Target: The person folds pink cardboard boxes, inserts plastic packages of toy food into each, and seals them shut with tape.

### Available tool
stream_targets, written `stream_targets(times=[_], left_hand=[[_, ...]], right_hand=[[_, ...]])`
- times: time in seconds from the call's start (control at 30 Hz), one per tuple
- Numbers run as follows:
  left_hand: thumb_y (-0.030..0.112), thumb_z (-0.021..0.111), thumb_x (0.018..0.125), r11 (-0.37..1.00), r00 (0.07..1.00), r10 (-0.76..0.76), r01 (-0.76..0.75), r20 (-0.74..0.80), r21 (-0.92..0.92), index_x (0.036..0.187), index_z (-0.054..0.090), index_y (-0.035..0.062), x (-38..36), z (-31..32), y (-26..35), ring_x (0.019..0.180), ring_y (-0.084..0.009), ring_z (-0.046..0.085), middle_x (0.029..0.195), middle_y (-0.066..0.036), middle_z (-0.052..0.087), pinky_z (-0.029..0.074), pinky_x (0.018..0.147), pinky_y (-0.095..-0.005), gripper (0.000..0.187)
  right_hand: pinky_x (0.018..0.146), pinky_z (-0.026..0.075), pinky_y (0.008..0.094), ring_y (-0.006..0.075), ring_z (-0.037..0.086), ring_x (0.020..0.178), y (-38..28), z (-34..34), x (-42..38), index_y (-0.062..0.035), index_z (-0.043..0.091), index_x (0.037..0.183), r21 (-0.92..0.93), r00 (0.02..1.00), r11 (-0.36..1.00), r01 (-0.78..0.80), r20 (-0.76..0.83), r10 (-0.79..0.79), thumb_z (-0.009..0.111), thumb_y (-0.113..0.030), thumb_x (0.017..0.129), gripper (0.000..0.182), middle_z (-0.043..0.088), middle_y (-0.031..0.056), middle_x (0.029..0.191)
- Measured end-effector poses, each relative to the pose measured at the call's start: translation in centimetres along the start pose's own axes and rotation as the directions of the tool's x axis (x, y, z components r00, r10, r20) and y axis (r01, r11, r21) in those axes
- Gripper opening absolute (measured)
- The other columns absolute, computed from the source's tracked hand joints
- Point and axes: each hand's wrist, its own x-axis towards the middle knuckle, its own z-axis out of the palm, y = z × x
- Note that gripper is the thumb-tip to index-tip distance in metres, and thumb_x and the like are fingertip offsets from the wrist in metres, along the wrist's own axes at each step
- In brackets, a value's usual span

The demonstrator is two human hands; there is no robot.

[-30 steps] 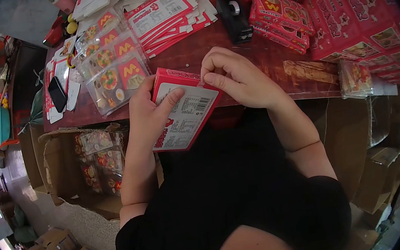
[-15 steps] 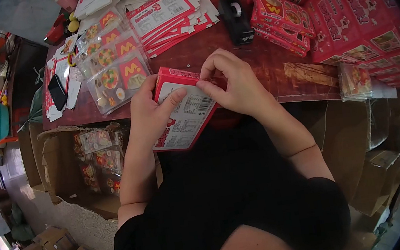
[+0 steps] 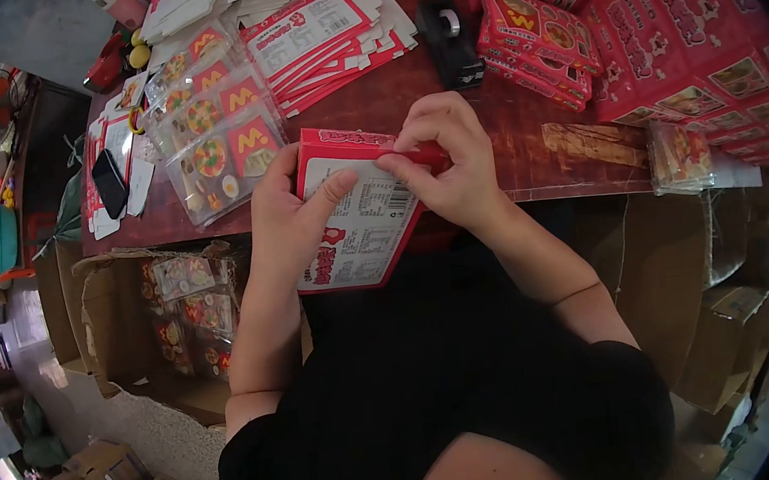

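Note:
A red cardboard box (image 3: pixel 356 229) with a white printed back panel and a barcode is tilted in front of my body, near the table's edge. My left hand (image 3: pixel 287 209) is wrapped round its left side, thumb lying across the printed panel. At the upper right corner, my right hand (image 3: pixel 456 159) pinches the box's edge with thumb and curled fingers; part of that corner is hidden behind them. Beyond my left hand lie clear plastic packs (image 3: pixel 215 150) of printed food pictures. A black tape dispenser (image 3: pixel 451 45) stands past my right hand.
Flat red-and-white cartons (image 3: pixel 321 32) are piled at the back. Finished-looking red boxes (image 3: pixel 537 39) are stacked at the right. A phone (image 3: pixel 110 184) lies at the left. Below the table, an open cardboard carton (image 3: pixel 116 321) holds more plastic packs.
My right hand's fingers have shifted slightly and curled more at the box's upper corner. The box has turned a little more upright; my left hand keeps its hold.

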Motion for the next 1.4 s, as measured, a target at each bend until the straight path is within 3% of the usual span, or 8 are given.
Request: stream_targets(times=[0.4,0.63,0.7,0.77,0.9,1.23,1.33,1.4], left_hand=[[0.017,0.075,0.076,0.995,0.996,0.094,-0.094,-0.003,-0.03,0.106,0.054,-0.0014,-0.2,0.7,-0.8,0.084,-0.0105,0.058,0.093,-0.007,0.063,0.047,0.075,-0.025,0.041],[0.015,0.076,0.074,0.939,0.941,0.322,-0.302,-0.107,0.166,0.104,0.055,-0.0005,-1.1,0.8,0.5,0.084,-0.0117,0.059,0.091,-0.007,0.063,0.047,0.076,-0.0251,0.04],[0.012,0.078,0.069,0.736,0.762,0.639,-0.565,-0.106,0.374,0.099,0.058,0.0017,-1.4,1.0,0.7,0.08,-0.0168,0.061,0.09,-0.009,0.064,0.048,0.075,-0.0287,0.037],[0.011,0.076,0.066,0.184,0.341,0.919,-0.815,0.198,0.55,0.092,0.062,0.0049,0.1,0.8,1.7,0.078,-0.0201,0.061,0.091,-0.008,0.064,0.047,0.072,-0.0315,0.031],[0.017,0.067,0.072,-0.14,0.189,0.921,-0.656,0.34,0.742,0.086,0.064,0.0252,1.6,2.4,-2.0,0.101,-0.0127,0.048,0.098,0.011,0.06,0.033,0.091,-0.031,0.017],[0.022,0.074,0.067,0.194,0.586,0.745,-0.648,0.32,0.736,0.111,0.061,0.0179,1.9,3.8,-6.6,0.12,-0.0268,0.04,0.125,-0.008,0.047,0.03,0.099,-0.0409,0.047],[0.021,0.072,0.073,0.564,0.791,0.589,-0.551,0.168,0.615,0.124,0.047,0.008,2.3,1.9,-7.6,0.118,-0.0316,0.042,0.127,-0.014,0.045,0.033,0.099,-0.0434,0.058],[0.021,0.069,0.079,0.922,0.923,0.369,-0.378,0.104,0.086,0.129,0.038,0.0061,2.4,3.1,-6.8,0.119,-0.0285,0.042,0.128,-0.013,0.045,0.033,0.1,-0.041,0.06]], right_hand=[[0.081,0.04,0.0331,0.0215,0.058,0.091,0.7,0.0,-0.6,-0.01,0.064,0.09,0.041,0.998,0.998,-0.051,0.038,0.049,0.076,-0.013,0.064,0.03,0.061,0.005,0.092],[0.097,0.033,0.0369,0.0284,0.039,0.122,0.3,-1.7,-0.4,-0.0077,0.048,0.125,0.01,0.997,1.0,-0.011,0.083,0.01,0.075,-0.04,0.067,0.071,0.041,0.0158,0.131],[0.102,0.026,0.0371,0.0267,0.033,0.126,1.0,-1.7,-0.8,-0.0018,0.029,0.137,0.28,0.989,0.96,-0.007,-0.139,0.048,0.064,-0.056,0.075,0.09,0.035,0.0175,0.135],[0.104,0.026,0.0382,0.0263,0.031,0.128,-0.4,-2.0,-1.0,-0.0026,0.014,0.141,0.571,0.964,0.792,-0.216,-0.005,0.266,0.058,-0.062,0.077,0.097,0.032,0.0167,0.137],[0.105,0.026,0.0381,0.0244,0.031,0.129,-0.7,-1.5,-2.2,-0.0026,0.01,0.142,0.751,0.824,0.354,-0.558,0.45,0.344,0.06,-0.061,0.077,0.1,0.033,0.0146,0.137],[0.09,0.044,0.029,0.0176,0.053,0.105,6.4,-6.4,-0.6,0.0008,0.041,0.124,0.808,0.663,0.474,-0.35,-0.144,0.735,0.051,-0.01,0.09,0.036,0.054,0.0115,0.115],[0.091,0.047,0.0362,0.0217,0.054,0.107,5.8,-8.6,0.5,-0.006,0.031,0.129,0.81,0.723,0.506,-0.295,-0.157,0.673,0.054,-0.007,0.089,0.046,0.05,0.0118,0.121],[0.092,0.047,0.0394,0.0229,0.051,0.112,5.2,-7.7,0.1,-0.0121,0.024,0.134,0.819,0.746,0.48,-0.313,-0.101,0.658,0.059,-0.002,0.085,0.061,0.047,0.0109,0.125]])
